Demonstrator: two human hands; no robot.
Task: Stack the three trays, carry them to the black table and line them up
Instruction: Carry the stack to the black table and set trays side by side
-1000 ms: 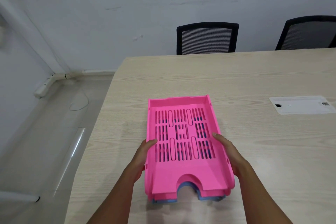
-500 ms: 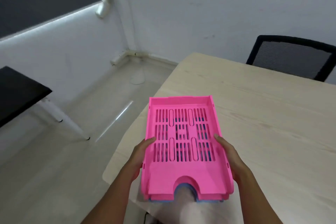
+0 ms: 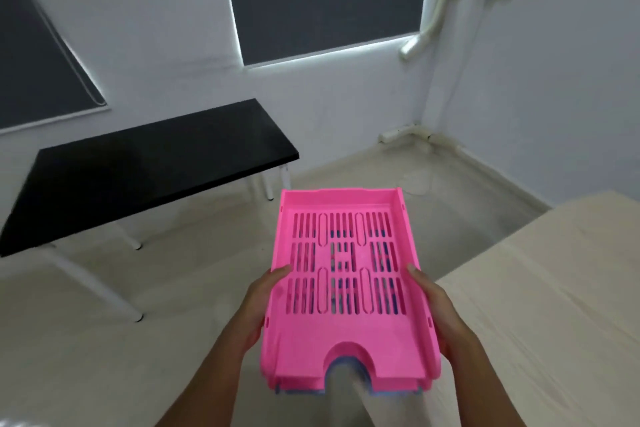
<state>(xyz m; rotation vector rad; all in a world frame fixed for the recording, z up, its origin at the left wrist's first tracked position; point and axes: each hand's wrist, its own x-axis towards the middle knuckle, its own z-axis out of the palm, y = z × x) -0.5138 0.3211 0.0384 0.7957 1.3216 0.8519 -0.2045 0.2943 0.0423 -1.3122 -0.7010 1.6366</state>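
Hidden and cut-off bits

The pink tray (image 3: 346,288) covers the trays under it; only a blue edge (image 3: 346,366) peeks out, so their number is unclear. Each grip's fingers go under the stack, out of sight. The black worktop (image 3: 138,177) is cut off at the left edge.

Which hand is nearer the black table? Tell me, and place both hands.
Left. The left hand grips the pink tray stack's left edge, on the side facing the black table. The right hand grips the opposite edge, beside the light wooden table.
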